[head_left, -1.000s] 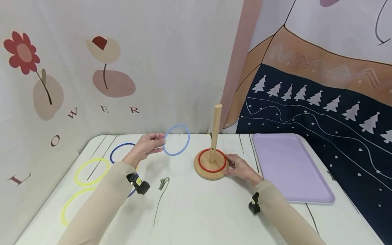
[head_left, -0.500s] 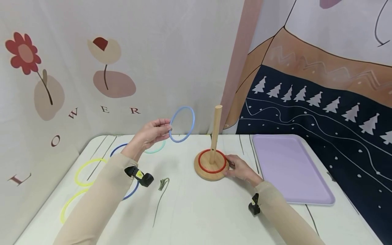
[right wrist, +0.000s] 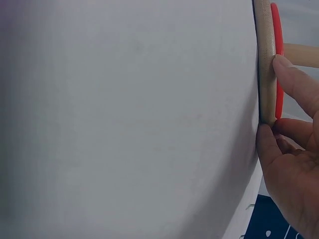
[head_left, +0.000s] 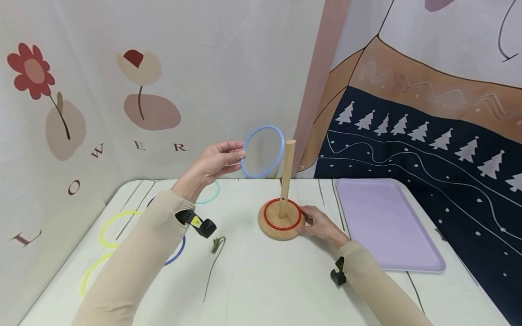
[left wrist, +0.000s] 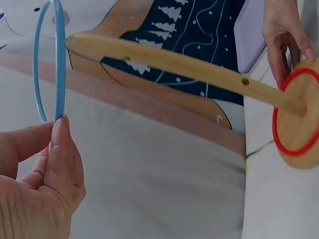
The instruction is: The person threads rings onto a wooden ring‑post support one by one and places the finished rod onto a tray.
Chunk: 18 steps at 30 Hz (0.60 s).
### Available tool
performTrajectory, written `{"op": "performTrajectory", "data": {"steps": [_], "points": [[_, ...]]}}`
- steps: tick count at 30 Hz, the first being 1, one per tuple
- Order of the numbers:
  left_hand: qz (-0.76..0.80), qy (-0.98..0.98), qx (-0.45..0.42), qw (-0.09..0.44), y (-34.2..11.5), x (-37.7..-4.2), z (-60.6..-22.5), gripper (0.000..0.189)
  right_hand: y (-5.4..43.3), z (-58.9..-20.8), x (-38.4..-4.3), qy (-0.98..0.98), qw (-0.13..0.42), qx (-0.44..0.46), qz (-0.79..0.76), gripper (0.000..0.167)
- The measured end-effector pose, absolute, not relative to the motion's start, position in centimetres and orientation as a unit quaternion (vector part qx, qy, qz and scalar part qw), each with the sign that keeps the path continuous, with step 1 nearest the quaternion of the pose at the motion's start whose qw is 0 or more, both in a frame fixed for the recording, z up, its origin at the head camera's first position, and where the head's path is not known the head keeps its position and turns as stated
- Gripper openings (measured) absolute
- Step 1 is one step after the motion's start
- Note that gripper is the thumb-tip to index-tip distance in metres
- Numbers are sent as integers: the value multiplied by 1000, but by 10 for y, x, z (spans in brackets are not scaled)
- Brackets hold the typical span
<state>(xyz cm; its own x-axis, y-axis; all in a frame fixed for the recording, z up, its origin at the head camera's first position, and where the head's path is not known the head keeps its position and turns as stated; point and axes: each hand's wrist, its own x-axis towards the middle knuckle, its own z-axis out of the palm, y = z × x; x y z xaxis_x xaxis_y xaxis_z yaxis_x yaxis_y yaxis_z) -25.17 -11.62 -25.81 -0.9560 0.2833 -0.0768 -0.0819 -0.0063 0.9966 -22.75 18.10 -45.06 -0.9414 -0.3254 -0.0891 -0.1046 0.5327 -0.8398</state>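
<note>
My left hand (head_left: 214, 163) pinches a light blue ring (head_left: 282, 151) by its left edge between thumb and fingers. The ring is held up, tilted, just left of the top of a wooden peg (head_left: 287, 174); the left wrist view shows it beyond the peg's tip. A round wooden base (head_left: 281, 234) carries the peg, and a red ring (head_left: 266, 217) lies flat on it around the peg's foot. My right hand (head_left: 320, 222) grips the right edge of the base, thumb at its near side, as the right wrist view (right wrist: 294, 149) also shows.
Left on the table lie two yellow rings (head_left: 102, 231), dark blue rings (head_left: 179, 253) partly behind my left arm, and a turquoise ring (head_left: 216, 194). A green cord (head_left: 216, 246) lies mid-table. At right is a purple tray (head_left: 375, 217); a printed curtain (head_left: 224, 90) hangs behind.
My left hand has lifted the light blue ring up and to the right, from low over the table to beside the peg's top. The right hand and base stay put.
</note>
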Motion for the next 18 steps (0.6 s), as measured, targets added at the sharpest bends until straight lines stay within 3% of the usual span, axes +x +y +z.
{"op": "performTrajectory", "data": {"steps": [9,18], "points": [[708,690,70,135,-85,-257,-252,28,181,-451,-227,866,116,-124,-470,70],[702,697,35,143,-65,-267,-272,30,182,-450,-228,862,113,-140,-473,70]]}}
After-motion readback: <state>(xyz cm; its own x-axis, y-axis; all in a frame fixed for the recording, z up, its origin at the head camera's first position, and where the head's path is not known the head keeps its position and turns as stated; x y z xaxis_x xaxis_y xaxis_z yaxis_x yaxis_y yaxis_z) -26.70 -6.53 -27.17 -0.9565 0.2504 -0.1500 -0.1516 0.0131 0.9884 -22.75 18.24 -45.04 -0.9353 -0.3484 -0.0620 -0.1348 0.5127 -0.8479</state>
